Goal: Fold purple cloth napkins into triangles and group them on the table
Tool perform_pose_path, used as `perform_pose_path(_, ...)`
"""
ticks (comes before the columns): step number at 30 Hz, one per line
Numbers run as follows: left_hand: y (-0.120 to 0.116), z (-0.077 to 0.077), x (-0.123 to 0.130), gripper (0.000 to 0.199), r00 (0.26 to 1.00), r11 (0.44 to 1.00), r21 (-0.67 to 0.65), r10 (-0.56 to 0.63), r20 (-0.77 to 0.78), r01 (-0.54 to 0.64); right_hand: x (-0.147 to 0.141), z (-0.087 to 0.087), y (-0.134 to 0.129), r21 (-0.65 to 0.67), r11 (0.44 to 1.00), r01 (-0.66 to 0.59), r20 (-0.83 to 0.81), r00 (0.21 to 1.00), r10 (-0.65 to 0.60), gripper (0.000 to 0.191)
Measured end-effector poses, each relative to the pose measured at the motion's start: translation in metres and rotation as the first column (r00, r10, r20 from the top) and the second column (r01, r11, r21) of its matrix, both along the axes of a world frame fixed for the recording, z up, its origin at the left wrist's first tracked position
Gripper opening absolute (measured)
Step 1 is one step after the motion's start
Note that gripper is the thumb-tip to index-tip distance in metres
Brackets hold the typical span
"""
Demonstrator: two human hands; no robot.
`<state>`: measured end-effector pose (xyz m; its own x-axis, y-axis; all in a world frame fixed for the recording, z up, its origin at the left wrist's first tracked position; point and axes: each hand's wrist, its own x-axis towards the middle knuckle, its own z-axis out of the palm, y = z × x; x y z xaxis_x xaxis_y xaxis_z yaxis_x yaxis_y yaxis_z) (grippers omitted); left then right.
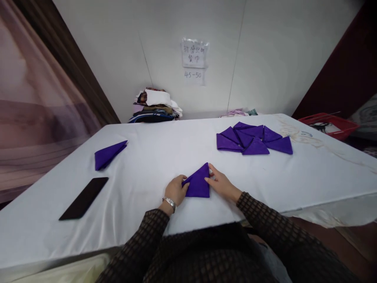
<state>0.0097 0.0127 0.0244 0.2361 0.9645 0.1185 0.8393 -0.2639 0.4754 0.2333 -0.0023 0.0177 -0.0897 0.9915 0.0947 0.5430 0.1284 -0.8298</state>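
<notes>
In front of me on the white-covered table lies a purple cloth napkin (199, 184), folded to a peaked shape with a straight lower edge. My left hand (177, 189) pinches its left corner between thumb and fingers; a silver-coloured bracelet circles that wrist. At the opposite side, my right hand (219, 181) grips the upright right edge close to the peak, thumb on top. Further off to the right, several folded purple napkins (255, 146) lie in an overlapping group. One more purple napkin (109, 155), folded long and pointed, rests at the left.
A flat black rectangular object (84, 198) lies on the white tablecloth (141, 157) at left. Behind the table are stacked clothes (156, 105) and a low cloth pile (235, 113). A red basket (344, 127) stands beyond the right edge. A handwritten sign (193, 59) hangs on the wall.
</notes>
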Motion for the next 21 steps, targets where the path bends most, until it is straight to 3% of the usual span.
perform_pose_path(5,0.001,-0.001,-0.004,0.021,0.999,0.999,0.023,0.041,0.006,-0.041,0.002,-0.004,0.030,-0.115,0.992,0.049,-0.135,0.989,-0.065,0.077)
perform_pose_path(10,0.003,0.001,-0.010,0.025,0.998,0.997,0.067,0.048,-0.029,-0.046,-0.006,0.001,0.066,-0.263,0.963,-0.056,-0.320,0.947,-0.032,0.088)
perform_pose_path(15,0.002,0.011,-0.022,0.023,0.990,0.975,0.217,-0.007,-0.140,0.038,-0.013,0.007,0.087,-0.328,0.933,-0.152,-0.438,0.899,-0.007,0.096)
perform_pose_path(21,0.004,0.017,-0.038,0.025,0.971,0.934,0.327,-0.068,-0.231,0.143,-0.025,0.016,0.097,-0.294,0.917,-0.269,-0.545,0.836,0.071,0.076)
